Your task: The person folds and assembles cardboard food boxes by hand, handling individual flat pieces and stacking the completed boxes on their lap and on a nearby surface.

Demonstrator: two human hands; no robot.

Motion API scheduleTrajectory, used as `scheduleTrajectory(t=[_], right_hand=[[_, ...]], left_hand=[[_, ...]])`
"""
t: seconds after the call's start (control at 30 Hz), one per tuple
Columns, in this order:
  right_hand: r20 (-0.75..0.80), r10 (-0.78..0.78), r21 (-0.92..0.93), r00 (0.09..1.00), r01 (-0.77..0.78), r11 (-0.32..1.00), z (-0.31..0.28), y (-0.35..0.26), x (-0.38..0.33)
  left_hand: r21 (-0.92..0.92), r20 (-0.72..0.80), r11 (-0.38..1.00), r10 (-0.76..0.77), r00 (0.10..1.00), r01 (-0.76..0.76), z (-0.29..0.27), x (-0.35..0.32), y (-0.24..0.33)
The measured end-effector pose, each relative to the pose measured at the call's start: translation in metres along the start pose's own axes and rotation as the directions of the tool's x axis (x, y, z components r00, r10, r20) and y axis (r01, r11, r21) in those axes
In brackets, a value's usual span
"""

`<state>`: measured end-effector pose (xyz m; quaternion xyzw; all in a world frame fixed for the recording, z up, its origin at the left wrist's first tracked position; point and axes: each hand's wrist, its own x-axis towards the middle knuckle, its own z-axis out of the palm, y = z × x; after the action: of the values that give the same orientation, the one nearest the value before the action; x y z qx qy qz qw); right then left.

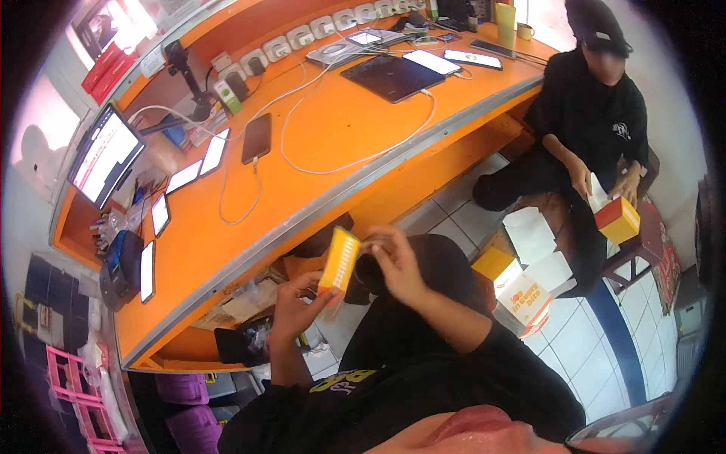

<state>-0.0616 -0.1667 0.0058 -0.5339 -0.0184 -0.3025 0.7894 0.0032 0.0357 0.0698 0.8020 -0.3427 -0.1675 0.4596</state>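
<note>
I have the left hand (295, 304) grasping a small yellow box (341, 259) by its lower end, thumb and fingers pressed to its sides, so the box stands tilted just above those fingertips and between the two hands. The right hand (402, 268) has its fingers bent and drawn together right beside the box's upper part; I cannot tell whether they grip it or something small. Beyond the left fingers I see the orange desk (333, 129), with a dark phone (257, 138) on a cable and, farther off, a black laptop (392, 77). Well to the right of the right fingers sit opened cartons (525, 303), and past them a co-worker (586, 106) in black handles a yellow-and-red box (622, 221)
</note>
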Motion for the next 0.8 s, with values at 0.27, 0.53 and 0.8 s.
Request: scheduleTrajectory(t=[0.27, 0.53, 0.8], right_hand=[[0.411, -0.18, -0.272, 0.894, 0.308, 0.911, 0.021, 0.03, -0.044], [-0.118, 0.127, -0.355, 0.985, -0.162, 0.921, 0.018, 0.029, -0.042], [-0.54, 0.084, -0.265, 0.837, -0.264, 0.927, 0.034, 0.066, -0.047]], left_hand=[[0.063, -0.509, 0.984, 0.176, 0.843, -0.167, 0.048, 0.014, -0.019], [0.615, -0.443, 0.762, 0.544, 0.713, -0.2, 0.067, 0.031, -0.026], [0.603, -0.371, 0.795, 0.362, 0.855, -0.075, 0.091, 0.045, -0.019]])
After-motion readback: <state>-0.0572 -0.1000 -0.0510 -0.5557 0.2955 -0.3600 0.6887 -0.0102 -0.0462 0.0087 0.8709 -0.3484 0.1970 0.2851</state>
